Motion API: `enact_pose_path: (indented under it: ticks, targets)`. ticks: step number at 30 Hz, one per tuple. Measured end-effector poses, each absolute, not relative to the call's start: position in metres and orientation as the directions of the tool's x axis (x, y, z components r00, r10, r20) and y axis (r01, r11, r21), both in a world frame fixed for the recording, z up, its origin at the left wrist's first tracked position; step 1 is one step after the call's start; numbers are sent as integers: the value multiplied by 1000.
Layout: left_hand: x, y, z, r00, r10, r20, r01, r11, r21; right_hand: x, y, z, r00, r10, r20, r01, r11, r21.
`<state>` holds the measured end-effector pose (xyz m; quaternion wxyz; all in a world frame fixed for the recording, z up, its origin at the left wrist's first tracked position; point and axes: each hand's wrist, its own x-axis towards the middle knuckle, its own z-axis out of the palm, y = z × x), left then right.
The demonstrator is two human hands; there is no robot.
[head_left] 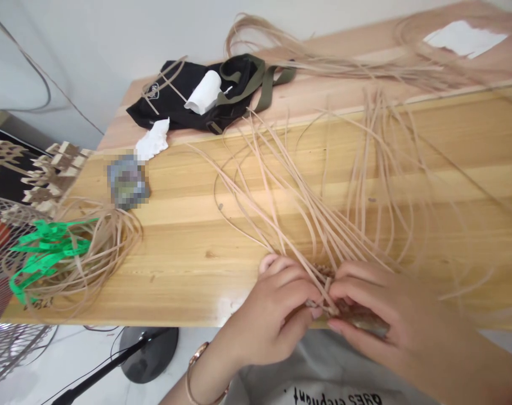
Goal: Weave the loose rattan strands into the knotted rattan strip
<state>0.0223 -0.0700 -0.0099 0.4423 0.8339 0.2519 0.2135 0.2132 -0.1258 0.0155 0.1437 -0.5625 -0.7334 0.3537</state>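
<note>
At the table's near edge, my left hand (283, 301) pinches the strips of a small woven piece (323, 275) between thumb and fingers. Close beside it, my right hand (376, 304) grips the right side of the same weaving, thumb below and fingers above. Long tan rattan strips (306, 197) fan out from between the hands, away across the table. Most of the woven body is hidden behind my fingers. More loose strips (378, 169) spread beyond my right hand.
On the wooden table (188, 225) lie a black bag (184, 107), white paper (152, 140), a blurred-out box (127, 180) and a coil of strips (108, 247) with green ties (49, 242). A strip bundle (344, 64) lies along the back. A round black base (150, 354) stands below.
</note>
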Motion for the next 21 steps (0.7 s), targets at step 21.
enact_pose_path:
  ticks: [21]
  targets:
    - [16,-67,-11,784,551,284,135,-599,789,217,-131,1,-285,958,-30,682,181,-708]
